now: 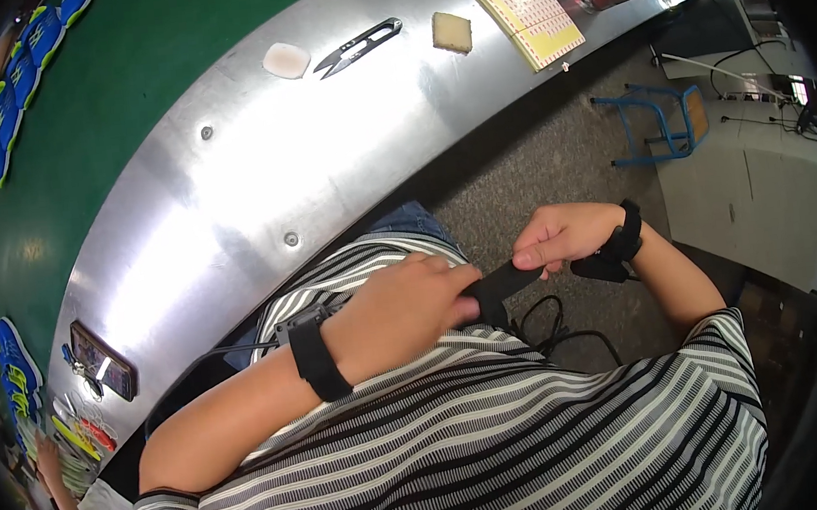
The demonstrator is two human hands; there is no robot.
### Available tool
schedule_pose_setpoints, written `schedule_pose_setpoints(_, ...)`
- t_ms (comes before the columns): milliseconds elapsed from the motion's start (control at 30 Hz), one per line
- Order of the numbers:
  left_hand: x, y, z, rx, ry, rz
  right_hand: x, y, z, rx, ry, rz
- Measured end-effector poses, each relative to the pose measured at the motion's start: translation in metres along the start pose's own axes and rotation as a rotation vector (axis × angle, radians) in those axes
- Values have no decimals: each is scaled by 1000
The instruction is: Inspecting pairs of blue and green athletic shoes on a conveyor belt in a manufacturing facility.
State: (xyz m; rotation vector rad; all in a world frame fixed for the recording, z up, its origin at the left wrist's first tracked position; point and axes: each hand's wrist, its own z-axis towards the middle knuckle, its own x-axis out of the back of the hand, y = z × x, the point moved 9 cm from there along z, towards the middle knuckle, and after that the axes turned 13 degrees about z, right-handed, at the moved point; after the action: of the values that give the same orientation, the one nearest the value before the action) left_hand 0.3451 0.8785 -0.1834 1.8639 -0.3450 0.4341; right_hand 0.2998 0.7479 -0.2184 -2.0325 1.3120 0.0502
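A wide black strap [512, 283] is stretched between my two hands, in front of my striped shirt. My left hand [399, 314] is closed on its left end, the fingers curled and partly hidden. With thumb and fingers my right hand [567, 236] pinches the other end. Each of my wrists wears a black band; the left band [319, 360] carries a small dark box [303, 324]. Below the strap hangs a looped black cable [559, 334]. Neither hand touches the metal table.
On the metal table [254, 152] lie thread snips [358, 48], a white block [286, 61], a tan sponge [451, 33], yellow sheets [544, 29] and a phone [104, 360]. Blue shoes [22, 80] sit on the green belt [166, 33]. Co-workers' hands [49, 459] show at left. A blue-framed stool [664, 126] stands right.
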Motion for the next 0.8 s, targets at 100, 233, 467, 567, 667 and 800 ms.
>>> schedule_pose_setpoints(100, 0, 25, 3, -78, 94, 96, 2, -3, -1, 22, 38, 70)
schedule_pose_setpoints(233, -7, 17, 12, -57, 60, 48, 1, -6, 0, 56, 18, 78)
schedule_pose_setpoints(467, -5, 24, 9, -70, -87, 147, -17, 15, 6, 24, -75, 135)
schedule_pose_setpoints(567, -1, 27, 8, -36, -147, 232, -26, 19, 5, 45, -110, 147)
schedule_pose_setpoints(667, -4, 28, 9, -137, -140, 110, -27, 35, 4, 33, -151, 150)
schedule_pose_setpoints(800, -14, 20, 10, -93, -207, 56, -17, 27, 2, 46, -34, 159)
